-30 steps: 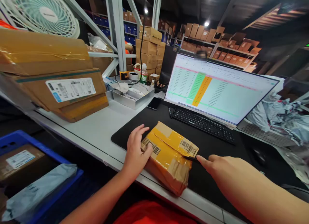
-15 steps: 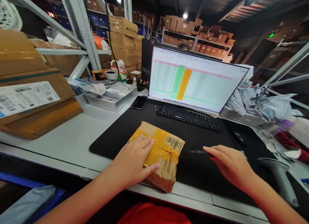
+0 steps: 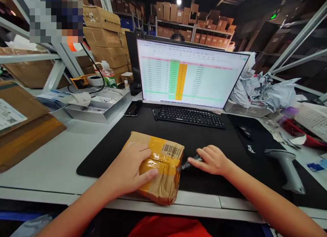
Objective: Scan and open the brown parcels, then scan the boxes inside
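A cardboard parcel (image 3: 159, 189) wrapped in yellow-brown tape lies at the front edge of the black desk mat, with a barcode label (image 3: 171, 151) on its top. My left hand (image 3: 133, 165) rests on the parcel's left part, fingers and thumb apart and lying on its top. Right of the parcel, my right hand (image 3: 211, 159) is closed around a slim dark utility knife (image 3: 188, 164). The knife points left, and its front end is at the parcel's right side; its tip is blurred, so I cannot tell whether it has cut in.
Behind the parcel stand a keyboard (image 3: 190, 117) and a monitor (image 3: 189, 77). A phone (image 3: 133, 108) and a grey tray (image 3: 102, 116) lie left. On the right are a mouse (image 3: 244, 131) and a barcode scanner (image 3: 287, 169). A large carton (image 3: 28, 138) occupies the far left.
My right hand has moved left, bringing the knife against the parcel's right side. My left hand stays on the parcel. The view has shifted to the right.
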Demonstrator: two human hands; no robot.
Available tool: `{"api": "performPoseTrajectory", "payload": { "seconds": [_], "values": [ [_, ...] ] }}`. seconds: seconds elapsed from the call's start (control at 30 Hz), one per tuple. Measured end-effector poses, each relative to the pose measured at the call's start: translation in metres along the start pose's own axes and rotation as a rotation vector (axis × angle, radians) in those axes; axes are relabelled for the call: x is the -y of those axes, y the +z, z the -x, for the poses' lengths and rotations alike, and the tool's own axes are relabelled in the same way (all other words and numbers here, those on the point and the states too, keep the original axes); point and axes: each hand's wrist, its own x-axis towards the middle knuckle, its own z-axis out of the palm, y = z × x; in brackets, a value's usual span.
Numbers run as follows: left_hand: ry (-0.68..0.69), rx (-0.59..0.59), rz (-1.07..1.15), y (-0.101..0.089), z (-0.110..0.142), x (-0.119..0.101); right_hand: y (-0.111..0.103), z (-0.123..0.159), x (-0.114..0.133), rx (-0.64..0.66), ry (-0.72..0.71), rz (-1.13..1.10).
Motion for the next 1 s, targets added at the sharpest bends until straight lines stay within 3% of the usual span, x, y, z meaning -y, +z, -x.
{"api": "performPoseTrajectory", "payload": {
  "seconds": [0.13,0.2,0.3,0.4,0.47,0.5,0.63,0.8,0.87,1.0],
  "values": [
    [0.009,-0.058,0.026,0.003,0.003,0.007,0.003,0.019,-0.013,0.346,0.382,-0.036],
    [0.019,-0.035,0.028,0.002,0.001,0.006,0.004,0.031,-0.018,0.433,0.444,-0.110],
    [0.043,0.020,0.027,-0.001,-0.003,0.000,0.003,0.035,-0.021,0.279,0.557,-0.242],
    [0.035,0.022,-0.011,-0.001,-0.003,-0.004,0.000,0.003,-0.011,0.059,0.992,-0.512],
    [0.036,-0.008,-0.043,0.000,-0.001,-0.005,0.001,-0.033,0.003,0.069,1.272,-0.868],
    [0.043,-0.033,-0.058,0.000,0.000,-0.005,0.002,-0.051,0.010,0.114,1.342,-1.047],
    [0.116,-0.230,-0.073,0.005,0.009,0.001,0.017,-0.092,0.033,0.296,1.340,-1.461],
    [0.202,-0.481,-0.041,0.013,0.038,0.012,0.032,-0.079,0.033,0.334,1.280,-1.679],
    [0.122,-0.507,-0.072,0.019,0.058,0.014,0.035,-0.072,0.031,0.323,1.295,-1.712],
    [-0.067,-0.440,-0.019,0.040,0.088,0.007,0.035,-0.071,0.035,0.282,1.333,-1.740]
  ]
}}
